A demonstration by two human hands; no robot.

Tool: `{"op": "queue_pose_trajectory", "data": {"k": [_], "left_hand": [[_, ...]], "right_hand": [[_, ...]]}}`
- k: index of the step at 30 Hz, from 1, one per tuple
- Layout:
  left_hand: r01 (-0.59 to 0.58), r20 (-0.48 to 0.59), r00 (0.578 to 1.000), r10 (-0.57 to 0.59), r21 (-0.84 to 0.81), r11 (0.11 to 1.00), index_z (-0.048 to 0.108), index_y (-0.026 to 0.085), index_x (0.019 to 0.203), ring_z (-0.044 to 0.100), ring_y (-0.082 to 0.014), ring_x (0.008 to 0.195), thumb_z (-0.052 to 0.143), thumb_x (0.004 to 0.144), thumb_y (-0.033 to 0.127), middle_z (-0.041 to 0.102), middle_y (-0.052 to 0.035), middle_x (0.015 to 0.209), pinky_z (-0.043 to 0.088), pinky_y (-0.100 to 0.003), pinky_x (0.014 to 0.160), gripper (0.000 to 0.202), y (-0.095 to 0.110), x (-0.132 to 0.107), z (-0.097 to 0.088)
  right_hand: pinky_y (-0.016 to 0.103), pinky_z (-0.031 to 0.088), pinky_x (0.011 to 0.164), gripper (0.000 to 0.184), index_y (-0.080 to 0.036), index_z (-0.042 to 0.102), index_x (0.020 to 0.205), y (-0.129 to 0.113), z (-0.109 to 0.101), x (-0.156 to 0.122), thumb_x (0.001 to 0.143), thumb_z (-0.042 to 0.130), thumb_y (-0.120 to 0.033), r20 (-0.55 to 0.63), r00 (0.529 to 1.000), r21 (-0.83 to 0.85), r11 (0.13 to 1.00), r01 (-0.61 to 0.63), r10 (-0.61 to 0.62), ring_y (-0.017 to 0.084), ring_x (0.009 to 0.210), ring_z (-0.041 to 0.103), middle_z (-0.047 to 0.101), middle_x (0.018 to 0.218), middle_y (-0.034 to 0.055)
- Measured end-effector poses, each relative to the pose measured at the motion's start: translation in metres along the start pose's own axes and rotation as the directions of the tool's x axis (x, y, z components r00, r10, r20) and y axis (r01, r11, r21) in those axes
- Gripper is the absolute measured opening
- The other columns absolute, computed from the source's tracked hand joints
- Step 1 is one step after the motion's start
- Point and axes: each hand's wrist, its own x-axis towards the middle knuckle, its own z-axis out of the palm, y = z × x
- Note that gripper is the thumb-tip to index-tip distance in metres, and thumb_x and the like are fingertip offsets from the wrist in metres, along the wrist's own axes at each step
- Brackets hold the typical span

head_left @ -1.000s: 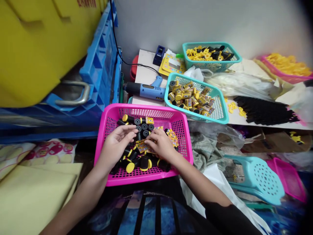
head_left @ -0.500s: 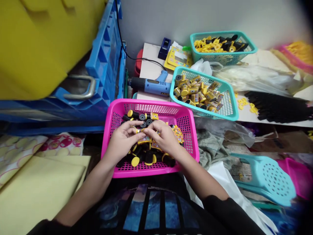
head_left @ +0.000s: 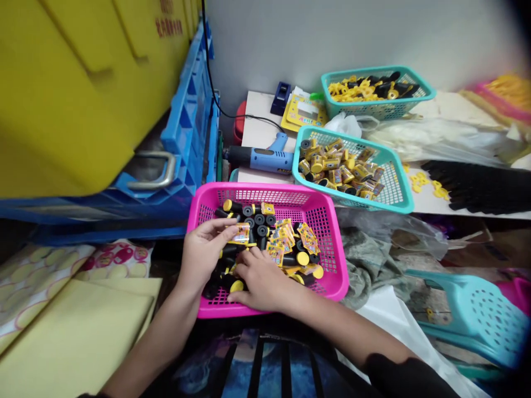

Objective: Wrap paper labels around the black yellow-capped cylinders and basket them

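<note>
The pink basket (head_left: 338,260) in front of me holds several small black cylinders (head_left: 260,219) with yellow caps and a pile of printed yellow film sleeves (head_left: 282,237). Between thumb and fingers of my left hand (head_left: 201,249) is one flat printed sleeve (head_left: 240,233), held above the basket's left half. My right hand (head_left: 263,279) reaches palm down into the near part of the basket, its curved fingers apart over the black cylinders. A capped cylinder (head_left: 236,286) lies beside its thumb; its fingertips are partly hidden.
A teal basket (head_left: 404,193) of sleeved cylinders stands behind, right of a blue heat gun (head_left: 265,158). Farther back, another teal basket (head_left: 377,110) holds yellow and black parts. A blue crate (head_left: 186,116) rises at left. A teal stool (head_left: 489,309) is at lower right.
My hands have parted. My right hand has let go of the sleeve and moved down toward the near side of the basket; my left hand still holds the sleeve. The view has shifted slightly.
</note>
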Motion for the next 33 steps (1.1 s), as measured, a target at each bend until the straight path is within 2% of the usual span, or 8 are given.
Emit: {"op": "queue_pose_trajectory", "data": {"k": [3,7,11,15,18,22,29,33], "left_hand": [[0.058,0.027,0.998,-0.057,-0.038,0.998,0.076,0.017,0.091,0.072,-0.0199,0.079,0.082,0.062,0.03,0.077,-0.0055,0.085,0.057,-0.029,0.074,0.033,-0.002,0.001,-0.001],[0.088,-0.045,0.995,-0.089,-0.029,0.996,0.077,0.017,0.082,0.071,-0.0179,0.073,0.083,0.062,0.032,0.078,-0.0049,0.081,0.056,-0.027,0.069,0.026,-0.006,0.002,-0.003],[0.104,-0.034,0.993,-0.113,-0.191,0.976,0.077,0.018,0.077,0.07,-0.0151,0.069,0.085,0.059,0.034,0.077,-0.0037,0.076,0.055,-0.025,0.069,0.025,-0.007,0.004,-0.005],[0.113,0.014,0.993,-0.114,-0.289,0.951,0.077,0.017,0.076,0.071,-0.0154,0.072,0.086,0.057,0.034,0.078,-0.0045,0.078,0.055,-0.024,0.071,0.027,-0.005,0.005,-0.005],[0.128,0.028,0.992,-0.125,-0.299,0.946,0.077,0.017,0.078,0.071,-0.0159,0.075,0.086,0.058,0.032,0.078,-0.0049,0.08,0.055,-0.025,0.073,0.026,-0.004,0.005,-0.004],[0.137,0.043,0.991,-0.13,-0.286,0.948,0.078,0.018,0.079,0.071,-0.0151,0.077,0.086,0.059,0.031,0.078,-0.005,0.082,0.055,-0.024,0.076,0.025,-0.005,0.003,-0.001],[0.087,0.088,0.994,-0.063,-0.302,0.949,0.077,0.019,0.074,0.071,-0.0167,0.08,0.084,0.061,0.033,0.077,-0.0062,0.093,0.056,-0.022,0.062,0.02,-0.006,0.001,-0.003],[0.024,0.098,0.995,0.004,-0.285,0.958,0.077,0.021,0.074,0.07,-0.0163,0.083,0.083,0.065,0.031,0.077,-0.0047,0.093,0.056,-0.023,0.067,0.014,-0.009,0.001,-0.003]], "right_hand": [[0.05,0.044,0.083,0.041,-0.011,0.071,0.09,-0.003,0.004,0.005,0.078,0.059,-0.048,-0.023,0.999,-0.071,0.997,0.028,-0.029,0.034,0.097,0.051,0.064,0.096,0.0175],[0.043,0.045,0.081,0.029,-0.012,0.07,0.089,-0.003,-0.006,-0.003,0.078,0.057,-0.035,-0.105,0.994,-0.067,0.998,-0.003,-0.004,0.026,0.086,0.055,0.067,0.085,0.0132],[0.036,0.046,0.084,0.026,-0.016,0.067,0.103,0.008,-0.025,-0.018,0.081,0.055,-0.024,-0.13,0.991,0.144,0.989,0.046,-0.027,0.021,0.086,0.059,0.069,0.092,0.0079],[0.032,0.05,0.078,0.031,-0.02,0.062,0.109,0.024,-0.036,-0.031,0.078,0.063,-0.021,-0.194,0.981,0.453,0.888,0.083,0.007,0.017,0.085,0.061,0.067,0.097,0.0049],[0.029,0.052,0.072,0.028,-0.021,0.062,0.105,0.033,-0.043,-0.034,0.077,0.068,-0.024,-0.373,0.916,0.675,0.72,0.161,0.145,0.015,0.084,0.061,0.062,0.101,0.0051],[0.031,0.054,0.078,0.027,-0.024,0.066,0.103,0.038,-0.05,-0.028,0.077,0.072,-0.031,-0.538,0.799,0.758,0.569,0.319,0.268,0.017,0.094,0.062,0.061,0.107,0.0057],[0.032,0.055,0.078,0.037,-0.023,0.064,0.109,0.038,-0.043,-0.015,0.074,0.074,-0.025,-0.466,0.82,0.825,0.499,0.266,0.333,0.014,0.084,0.063,0.066,0.103,0.0049],[0.029,0.052,0.072,0.032,-0.022,0.065,0.103,0.039,-0.042,-0.014,0.073,0.074,-0.025,-0.424,0.823,0.842,0.498,0.206,0.377,0.013,0.076,0.062,0.066,0.092,0.0031]]}}
